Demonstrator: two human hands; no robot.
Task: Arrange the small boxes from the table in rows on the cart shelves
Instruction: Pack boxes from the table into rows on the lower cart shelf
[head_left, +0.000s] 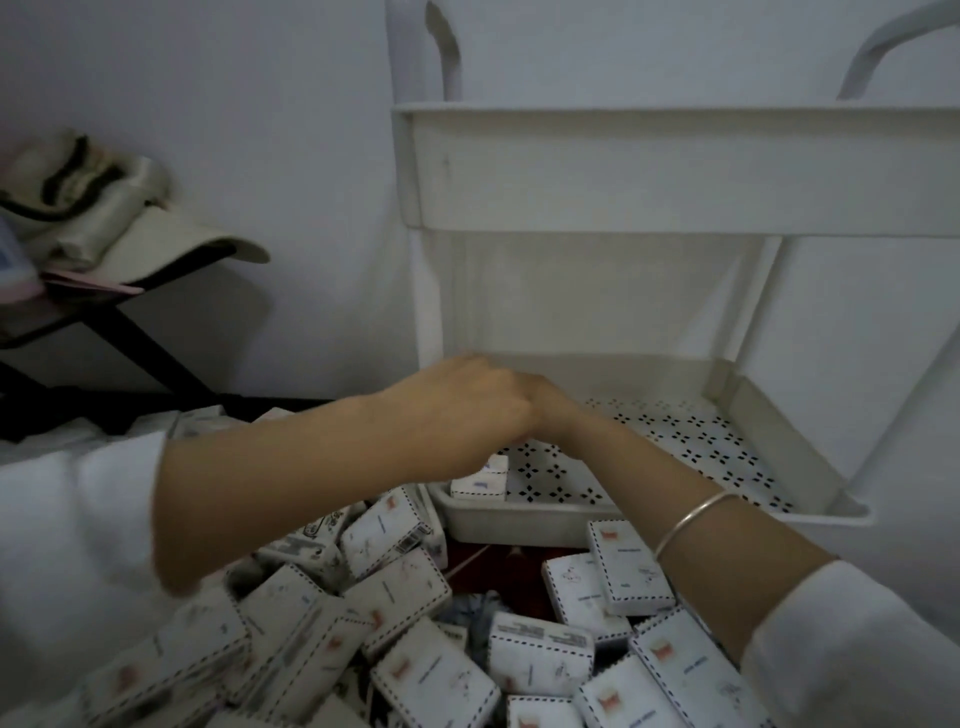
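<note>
While both arms reach across the heap of small boxes (395, 592), the hands meet just above the near-left corner of the lower shelf (519, 525) of the cart (431, 301). Left hand (457, 410) comes in from left of that shelf, back up, fingers bent down twd a single box (480, 480). This box lies flat inside the shelf's near-left corner, by the front rim. Hand's lower edge meets the box top, but blur hides whether it grips or only touches, so can't tell. Right hand (550, 410) comes from the shelf's near-right side w/ a silver bracelet (691, 519) on the wrist. It's mostly hidden behind the left one, so can't tell if its fingers are apart or curled. Shelf floor w/ punched pattern shows to the right of the box. Heap lies just in front of & below the shelf, boxes tumbled at all angles. A dark red patch, prob. the counter (488, 558), shows under the shelf's front rim. Upper shelf (675, 171) sits directly above the lower one. Well left of the shelf, a pale cap (171, 244) rests on a dark stand (135, 332) by the wall.
</note>
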